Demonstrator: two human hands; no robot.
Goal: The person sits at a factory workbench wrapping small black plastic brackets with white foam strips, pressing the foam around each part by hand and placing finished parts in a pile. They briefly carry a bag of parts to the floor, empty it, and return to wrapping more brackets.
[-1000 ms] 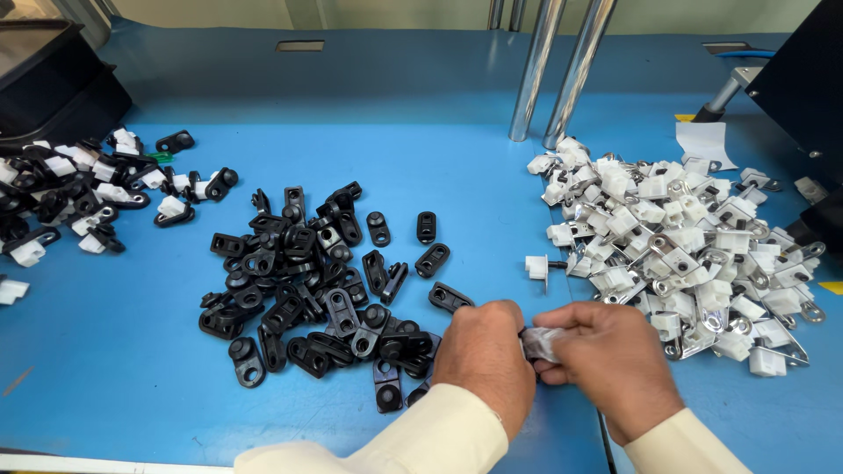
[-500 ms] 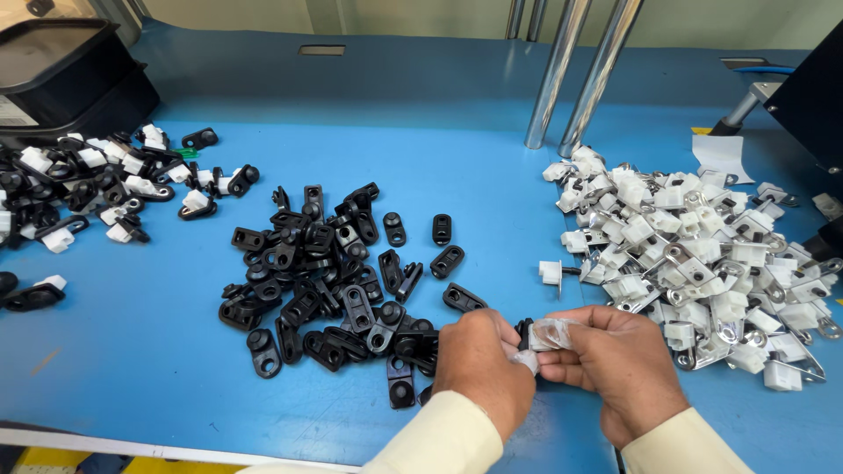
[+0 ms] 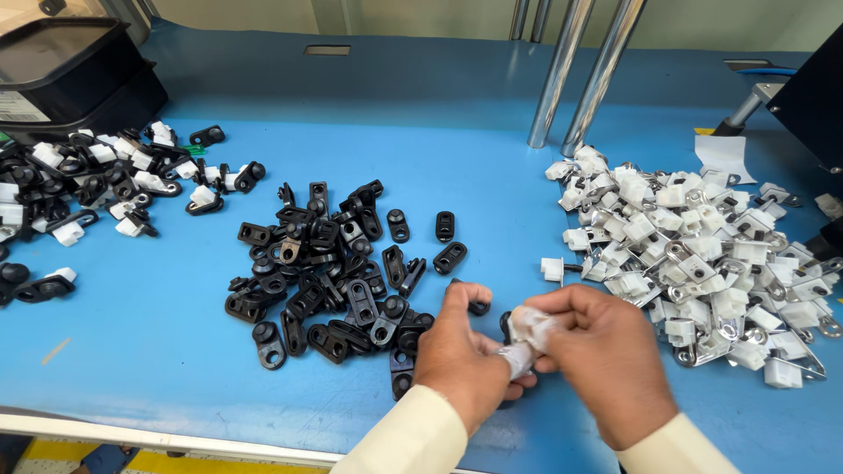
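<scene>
Head view: the left hand [image 3: 463, 355] and the right hand [image 3: 599, 360] meet low over the blue counter [image 3: 492, 184], both pinching one small white plastic part [image 3: 527, 338] between their fingertips; a bit of black shows at its edge, though the blur hides what it is. Just left of the hands lies a loose pile of black plastic clips [image 3: 329, 268]. To the right, near the right hand, spreads a heap of white clips with metal tabs [image 3: 702, 254]. At the far left sits a mixed pile of joined black-and-white pieces [image 3: 97, 184], with a black tray [image 3: 75, 70] behind it. Two metal rods [image 3: 584, 66] rise at the back.
</scene>
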